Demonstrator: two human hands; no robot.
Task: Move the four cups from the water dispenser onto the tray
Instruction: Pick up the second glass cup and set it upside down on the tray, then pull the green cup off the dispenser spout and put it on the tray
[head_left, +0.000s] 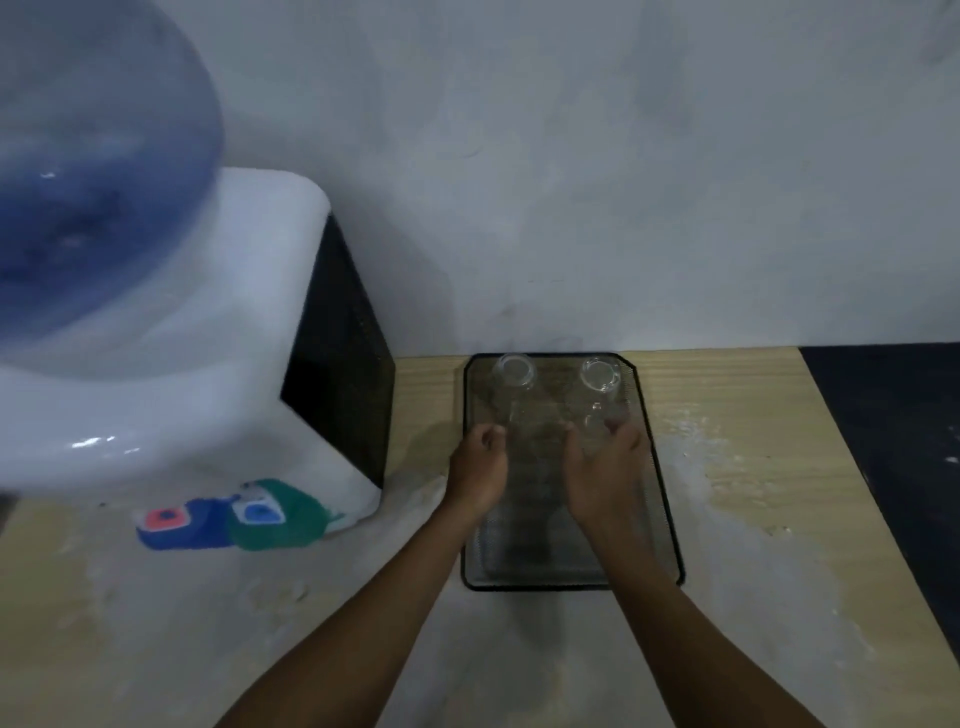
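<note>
Two clear glass cups (514, 370) (601, 374) stand at the far end of the black mesh tray (667, 514). Your left hand (478, 467) is loosely curled, empty. Your right hand (605, 467) half-open at a blurred third glass (592, 423); grip unclear.

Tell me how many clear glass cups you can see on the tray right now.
3 clearly: one cup at the tray's far left corner, one cup at its far right, one cup by the right hand. A blurred fourth may stand beside the left hand.

Both forearms are bare to the frame's near edge, with no sleeve showing; the left hand (480, 465) and right hand (605, 470) look ungloved.
</note>
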